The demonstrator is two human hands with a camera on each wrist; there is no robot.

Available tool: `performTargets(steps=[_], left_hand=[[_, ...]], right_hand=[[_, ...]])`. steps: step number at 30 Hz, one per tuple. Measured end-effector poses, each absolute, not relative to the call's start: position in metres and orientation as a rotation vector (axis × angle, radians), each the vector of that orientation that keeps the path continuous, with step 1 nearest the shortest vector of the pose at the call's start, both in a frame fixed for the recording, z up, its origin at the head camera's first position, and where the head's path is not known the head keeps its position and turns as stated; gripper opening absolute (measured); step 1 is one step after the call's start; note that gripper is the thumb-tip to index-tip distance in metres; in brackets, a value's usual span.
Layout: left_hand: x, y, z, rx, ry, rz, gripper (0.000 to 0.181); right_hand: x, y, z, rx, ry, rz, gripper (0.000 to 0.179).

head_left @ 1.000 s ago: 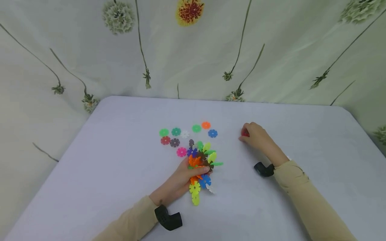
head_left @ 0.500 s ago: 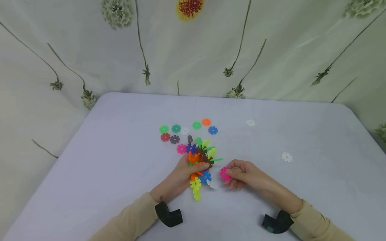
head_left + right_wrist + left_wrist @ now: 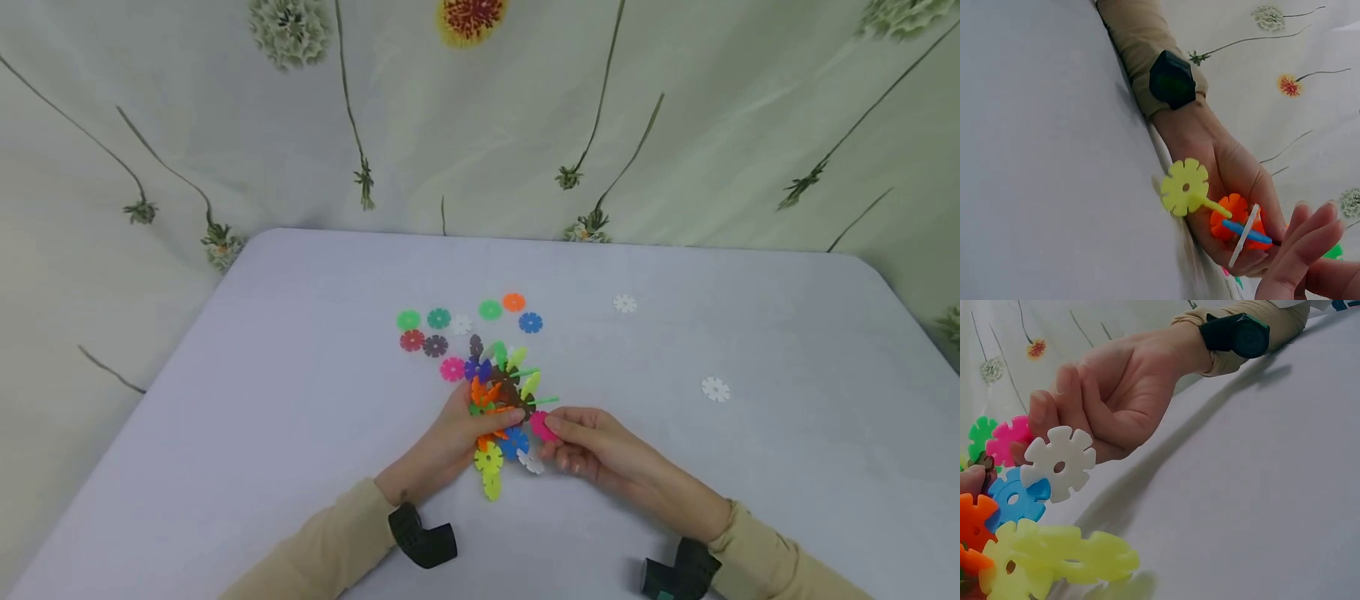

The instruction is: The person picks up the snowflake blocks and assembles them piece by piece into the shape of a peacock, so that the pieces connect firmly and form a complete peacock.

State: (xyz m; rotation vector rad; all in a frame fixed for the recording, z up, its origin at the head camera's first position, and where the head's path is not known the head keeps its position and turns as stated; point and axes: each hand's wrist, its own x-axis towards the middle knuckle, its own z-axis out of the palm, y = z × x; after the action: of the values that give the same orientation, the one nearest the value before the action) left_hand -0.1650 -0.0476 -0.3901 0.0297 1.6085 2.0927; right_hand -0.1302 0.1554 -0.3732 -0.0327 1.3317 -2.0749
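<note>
Pink disc (image 3: 542, 426) — right fingers (image 3: 567, 429), cluster (image 3: 508, 390) — left fingers (image 3: 502, 421)

Disc cluster (image 3: 507, 390): smooth, hard-looking plastic, yellow pieces (image 3: 1110, 553) slightly translucent; pink disc (image 3: 540, 426) at its right and loose discs (image 3: 438, 318) beyond it look the same. Tabletop (image 3: 300, 375) under it smooth, matt; backdrop (image 3: 487, 133) behind it creased cloth, faint sheen. Sleeves (image 3: 337, 533) on its near side matt cloth, wrist cameras (image 3: 426, 543) there dark plastic.

Several discs (image 3: 438, 318) lie on the table (image 3: 300, 400) behind the cluster (image 3: 506, 383).
</note>
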Motion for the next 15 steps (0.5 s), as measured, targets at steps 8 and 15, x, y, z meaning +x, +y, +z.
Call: performTargets(steps=[8,15], left_hand=[[-0.16,-0.046,-0.386,0.061,1.64,2.094,0.073],[-0.157,-0.047,-0.385,0.095,1.779,2.017,0.077]], right_hand=[[-0.125,0.147,-0.367,0.093,1.175,-2.201,0.019],[-0.12,0.143,-0.36,0.16,1.15,-2.241,0.022]])
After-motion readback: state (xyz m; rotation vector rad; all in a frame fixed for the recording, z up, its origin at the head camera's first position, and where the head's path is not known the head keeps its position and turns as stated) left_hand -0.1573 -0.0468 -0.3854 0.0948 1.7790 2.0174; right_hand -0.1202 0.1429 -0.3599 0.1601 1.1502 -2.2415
